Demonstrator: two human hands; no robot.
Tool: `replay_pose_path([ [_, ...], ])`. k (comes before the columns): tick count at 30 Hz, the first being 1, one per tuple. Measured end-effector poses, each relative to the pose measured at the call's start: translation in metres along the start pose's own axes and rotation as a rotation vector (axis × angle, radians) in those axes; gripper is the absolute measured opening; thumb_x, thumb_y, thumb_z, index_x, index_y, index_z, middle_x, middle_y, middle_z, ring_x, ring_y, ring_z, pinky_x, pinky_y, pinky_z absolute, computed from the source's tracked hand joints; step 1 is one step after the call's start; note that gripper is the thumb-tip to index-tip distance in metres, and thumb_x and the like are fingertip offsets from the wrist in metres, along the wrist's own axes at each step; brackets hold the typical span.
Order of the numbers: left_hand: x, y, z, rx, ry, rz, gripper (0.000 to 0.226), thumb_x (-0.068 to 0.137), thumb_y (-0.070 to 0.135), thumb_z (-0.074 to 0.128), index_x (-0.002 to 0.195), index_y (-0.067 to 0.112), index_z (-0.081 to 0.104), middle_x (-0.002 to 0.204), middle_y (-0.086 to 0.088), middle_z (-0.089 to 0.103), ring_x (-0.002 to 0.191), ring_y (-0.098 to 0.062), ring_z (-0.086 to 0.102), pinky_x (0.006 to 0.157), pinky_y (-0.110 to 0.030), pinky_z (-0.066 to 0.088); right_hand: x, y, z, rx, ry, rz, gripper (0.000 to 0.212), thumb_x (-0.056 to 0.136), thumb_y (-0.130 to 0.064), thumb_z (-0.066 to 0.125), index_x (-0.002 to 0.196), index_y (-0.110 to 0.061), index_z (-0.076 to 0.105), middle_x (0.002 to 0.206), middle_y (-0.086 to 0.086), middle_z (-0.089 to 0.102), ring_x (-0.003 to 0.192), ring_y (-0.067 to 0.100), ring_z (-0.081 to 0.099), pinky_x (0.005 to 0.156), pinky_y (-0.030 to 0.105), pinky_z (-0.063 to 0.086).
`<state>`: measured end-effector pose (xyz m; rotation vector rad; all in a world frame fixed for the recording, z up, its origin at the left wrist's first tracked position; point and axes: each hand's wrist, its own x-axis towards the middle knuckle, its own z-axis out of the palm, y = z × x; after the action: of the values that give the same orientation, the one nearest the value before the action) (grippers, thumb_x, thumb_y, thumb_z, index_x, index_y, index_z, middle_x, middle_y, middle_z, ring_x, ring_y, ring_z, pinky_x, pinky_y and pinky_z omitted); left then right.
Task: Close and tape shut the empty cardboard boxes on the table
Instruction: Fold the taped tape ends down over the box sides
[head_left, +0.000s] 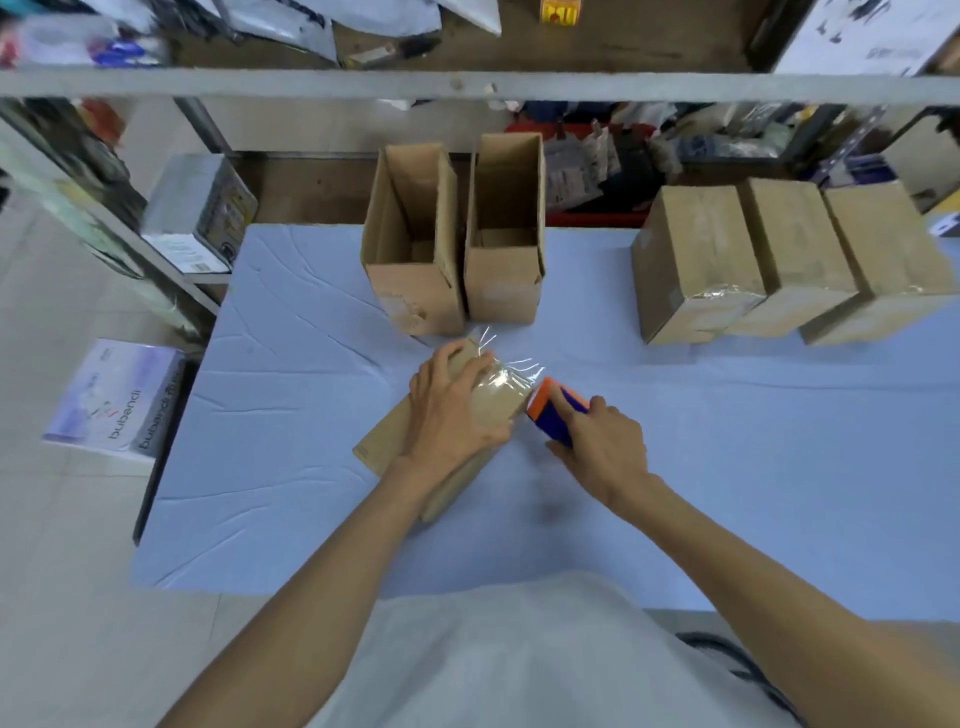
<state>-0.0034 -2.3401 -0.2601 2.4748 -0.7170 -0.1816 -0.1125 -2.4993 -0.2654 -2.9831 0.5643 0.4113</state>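
- Your left hand (457, 410) lies over the box (387, 441) near the middle of the desk (285, 467), fingers and thumb curled round its far end. The hand hides most of the top.
- The box lies flat, slanted to the desk edge; your forearm covers part of its near end.
- Your right hand (602, 447) grips the blue dispenser (558, 413), its orange end at the box's right edge. The roll itself is hidden.
- Clear tape (506, 376) glints over the box's far end; glare makes its edges hard to trace.
- Two open boxes (415, 244) stand upright side by side just behind.
- Three taped boxes (800, 249) sit in a row at the right; the outermost runs to the frame edge.
- The shelf (467, 85) clutter is too blurred to name.
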Motion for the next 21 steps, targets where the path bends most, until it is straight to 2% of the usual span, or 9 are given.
replay_pose_path([
  [3,0.002,0.001,-0.006,-0.034,0.001,-0.019,0.086,0.054,0.066,0.059,0.129,0.027,0.055,0.139,-0.008,0.036,0.122,-0.026,0.042,0.102,-0.037,0.033,0.001,0.000,0.019,0.016,0.150,0.070,0.086,0.076,-0.012,0.077,0.149,-0.022,0.033,0.093,0.023,0.057,0.077,0.038,0.057,0.055,0.034,0.038],
  [5,0.004,-0.001,-0.007,-0.038,0.005,-0.032,0.088,0.053,0.070,0.055,0.130,0.027,0.055,0.138,-0.009,0.037,0.123,-0.027,0.043,0.102,-0.037,0.032,0.001,0.002,0.029,0.049,0.146,0.088,0.103,0.066,0.008,0.075,0.151,-0.020,0.022,0.094,0.026,0.053,0.077,0.038,0.053,0.058,0.036,0.039],
  [6,0.003,0.000,-0.007,-0.029,0.000,-0.029,0.088,0.053,0.071,0.054,0.129,0.027,0.055,0.137,-0.008,0.038,0.122,-0.027,0.043,0.102,-0.036,0.032,-0.001,0.003,0.036,0.047,0.146,0.101,0.112,0.063,0.011,0.075,0.151,-0.021,0.013,0.097,0.026,0.052,0.079,0.037,0.052,0.061,0.037,0.042],
  [8,0.003,0.000,-0.007,-0.015,-0.007,-0.016,0.088,0.054,0.072,0.052,0.130,0.028,0.055,0.137,-0.007,0.039,0.122,-0.025,0.044,0.101,-0.034,0.031,-0.003,0.003,0.039,0.065,0.137,0.093,0.128,0.048,0.012,0.083,0.151,-0.021,0.014,0.092,0.024,0.052,0.074,0.035,0.052,0.060,0.038,0.048],
  [9,0.003,-0.001,-0.007,-0.016,-0.011,-0.016,0.088,0.054,0.073,0.052,0.131,0.029,0.054,0.137,-0.006,0.038,0.123,-0.024,0.043,0.101,-0.034,0.030,-0.002,0.006,0.043,0.165,0.173,0.089,0.128,0.048,0.008,0.086,0.151,-0.026,0.019,0.092,0.022,0.053,0.074,0.033,0.053,0.061,0.038,0.050],
  [11,0.003,-0.002,-0.007,-0.024,-0.020,-0.021,0.090,0.053,0.073,0.052,0.132,0.031,0.052,0.138,-0.005,0.037,0.123,-0.024,0.042,0.102,-0.034,0.030,-0.004,0.010,0.050,0.381,0.170,0.082,0.109,0.071,-0.005,0.080,0.150,-0.039,0.013,0.102,0.013,0.055,0.086,0.029,0.055,0.071,0.038,0.052],
  [15,0.004,0.006,-0.013,-0.015,-0.034,-0.046,0.102,0.048,0.076,0.047,0.140,0.031,0.039,0.133,0.000,0.036,0.118,-0.025,0.042,0.099,-0.036,0.033,-0.004,0.014,0.054,0.367,0.184,0.028,0.107,0.081,-0.002,0.067,0.152,-0.027,-0.008,0.104,0.017,0.058,0.088,0.029,0.057,0.069,0.037,0.051],
  [19,0.008,0.008,-0.022,-0.062,-0.008,-0.069,0.109,0.054,0.071,0.067,0.147,0.031,0.028,0.129,0.001,0.034,0.116,-0.024,0.042,0.097,-0.033,0.033,0.001,0.009,0.021,0.195,0.246,0.154,0.085,0.074,-0.033,0.076,0.144,-0.003,0.038,0.100,0.018,0.060,0.084,0.033,0.058,0.061,0.036,0.047],
  [21,0.009,0.008,-0.026,-0.088,0.059,-0.067,0.111,0.055,0.066,0.074,0.148,0.030,0.026,0.128,0.001,0.034,0.115,-0.023,0.042,0.094,-0.027,0.030,0.001,0.000,-0.002,0.440,0.341,0.109,0.064,0.086,-0.037,0.067,0.138,-0.007,0.044,0.113,0.011,0.057,0.095,0.028,0.059,0.065,0.031,0.042],
])
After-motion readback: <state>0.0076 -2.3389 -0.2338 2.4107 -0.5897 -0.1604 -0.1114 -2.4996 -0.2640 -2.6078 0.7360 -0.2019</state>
